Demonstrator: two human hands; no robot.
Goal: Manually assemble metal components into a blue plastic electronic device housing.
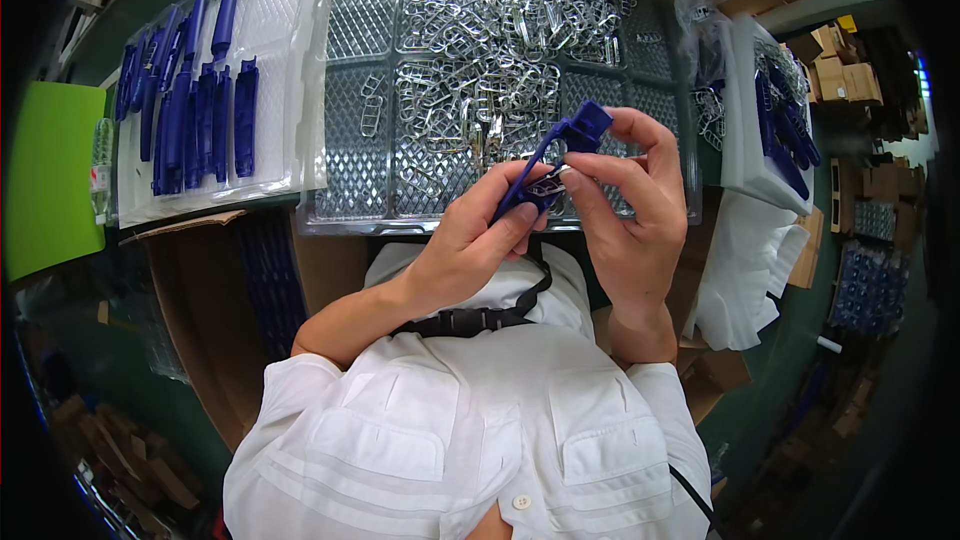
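Over the compartmented tray's [345,135] near edge, the left hand [468,232] grasps a blue plastic part [588,124]; the right hand [638,202] pinches a metal wire clip [545,185] against it, the joining seemingly unfinished; loose metal clips [480,105] fill much of the tray; bare-looking blue pieces [245,120] lie left of it, a white box [741,105] of blue pieces right of it

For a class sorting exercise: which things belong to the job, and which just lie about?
Likely in use:
Long blue plastic part, held
Silver wire clips
Clear compartmented plastic tray

Likely lying about:
Bright-green board
Clear plastic bottle
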